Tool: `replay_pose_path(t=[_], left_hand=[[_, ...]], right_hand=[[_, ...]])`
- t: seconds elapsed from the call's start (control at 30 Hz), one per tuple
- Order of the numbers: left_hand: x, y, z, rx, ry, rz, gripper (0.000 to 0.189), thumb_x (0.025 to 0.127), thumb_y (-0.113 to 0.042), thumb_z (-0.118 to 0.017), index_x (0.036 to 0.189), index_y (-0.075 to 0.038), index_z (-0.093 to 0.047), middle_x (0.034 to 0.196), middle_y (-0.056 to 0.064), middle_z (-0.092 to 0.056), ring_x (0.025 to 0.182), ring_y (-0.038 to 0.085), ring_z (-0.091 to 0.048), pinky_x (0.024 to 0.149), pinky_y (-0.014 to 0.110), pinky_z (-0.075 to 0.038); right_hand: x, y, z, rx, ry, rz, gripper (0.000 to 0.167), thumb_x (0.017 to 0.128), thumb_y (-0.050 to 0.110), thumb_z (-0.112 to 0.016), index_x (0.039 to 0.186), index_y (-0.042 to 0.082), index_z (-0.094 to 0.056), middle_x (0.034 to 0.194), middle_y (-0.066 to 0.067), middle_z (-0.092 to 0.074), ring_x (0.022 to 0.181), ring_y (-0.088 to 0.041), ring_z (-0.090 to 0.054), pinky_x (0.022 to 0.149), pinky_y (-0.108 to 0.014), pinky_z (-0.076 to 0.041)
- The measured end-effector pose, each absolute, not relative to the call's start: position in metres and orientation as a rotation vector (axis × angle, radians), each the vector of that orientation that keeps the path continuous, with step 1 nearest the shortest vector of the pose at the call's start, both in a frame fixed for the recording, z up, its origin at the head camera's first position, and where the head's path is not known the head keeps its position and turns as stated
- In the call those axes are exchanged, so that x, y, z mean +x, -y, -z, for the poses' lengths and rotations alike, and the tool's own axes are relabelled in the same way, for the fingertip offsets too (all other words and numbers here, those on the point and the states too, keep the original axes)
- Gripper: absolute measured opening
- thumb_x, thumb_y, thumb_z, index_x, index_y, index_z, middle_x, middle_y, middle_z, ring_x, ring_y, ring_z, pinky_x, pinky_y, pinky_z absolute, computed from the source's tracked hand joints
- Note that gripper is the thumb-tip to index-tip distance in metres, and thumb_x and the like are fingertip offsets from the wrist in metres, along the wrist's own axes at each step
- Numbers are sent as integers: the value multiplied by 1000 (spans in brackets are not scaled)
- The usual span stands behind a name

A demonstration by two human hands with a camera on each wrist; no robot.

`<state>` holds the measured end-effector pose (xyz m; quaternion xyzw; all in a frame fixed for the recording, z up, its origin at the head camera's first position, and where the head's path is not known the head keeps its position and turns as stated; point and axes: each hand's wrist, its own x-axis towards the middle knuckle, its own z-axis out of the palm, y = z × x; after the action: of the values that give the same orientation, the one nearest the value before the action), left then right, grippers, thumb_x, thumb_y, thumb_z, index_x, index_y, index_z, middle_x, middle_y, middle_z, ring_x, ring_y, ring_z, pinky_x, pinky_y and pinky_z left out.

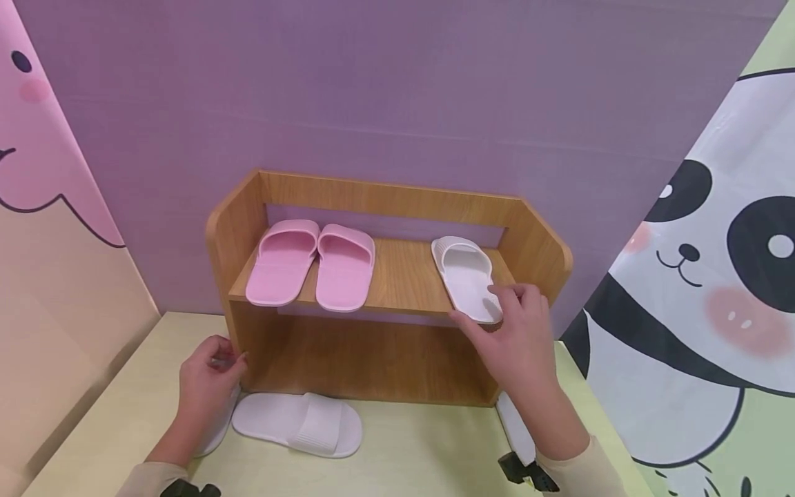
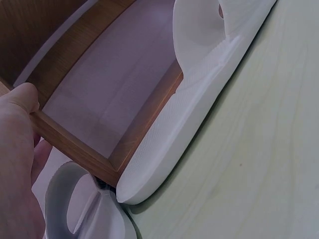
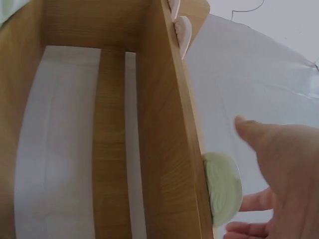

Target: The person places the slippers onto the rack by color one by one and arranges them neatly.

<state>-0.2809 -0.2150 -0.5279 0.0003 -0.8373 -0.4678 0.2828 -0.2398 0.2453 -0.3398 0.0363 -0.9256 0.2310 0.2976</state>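
A wooden two-tier shoe rack stands on the table. My left hand pinches the front edge of its left side panel, thumb on the inner side in the left wrist view. On the upper shelf's right part sits a white slipper, its sole end jutting over the front edge. Around that end my right hand is spread, with thumb and fingers on either side; the right wrist view shows the thumb apart from the slipper. A pair of pink slippers sits on the shelf's left part.
A white slipper lies sideways before the rack. Another white slipper is partly hidden by my left hand, and a white item by my right forearm. A purple wall rises behind; a panda-printed panel is at right.
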Motion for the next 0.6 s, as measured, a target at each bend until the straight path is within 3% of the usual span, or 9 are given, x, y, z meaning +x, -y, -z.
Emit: replay_pose_path(t=[0.27,0.47,0.6], left_hand=[[-280,215,527,3,2235,1254,19,95,-2,-82,104,-9,-68,101,7,-75,93,21,-68,73,11,-54],[-278,215,524,12,2245,1279,18,97,-4,-82,106,-10,-68,104,7,-75,95,21,-68,74,12,-55],[-277,215,524,13,2258,1297,17,98,-5,-81,108,-10,-68,105,7,-75,97,25,-70,74,13,-55]], right_hand=[[-219,-270,365,209,2240,-694,61,83,26,-100,126,0,-67,122,-18,-55,119,-34,-51,91,-46,-45],[-214,-290,391,248,2084,-744,45,87,5,-92,122,-4,-64,119,-18,-60,112,-29,-56,88,-26,-41],[-215,-301,410,226,2007,-794,41,87,-7,-85,121,-9,-62,117,-22,-61,106,-29,-57,85,-20,-41]])
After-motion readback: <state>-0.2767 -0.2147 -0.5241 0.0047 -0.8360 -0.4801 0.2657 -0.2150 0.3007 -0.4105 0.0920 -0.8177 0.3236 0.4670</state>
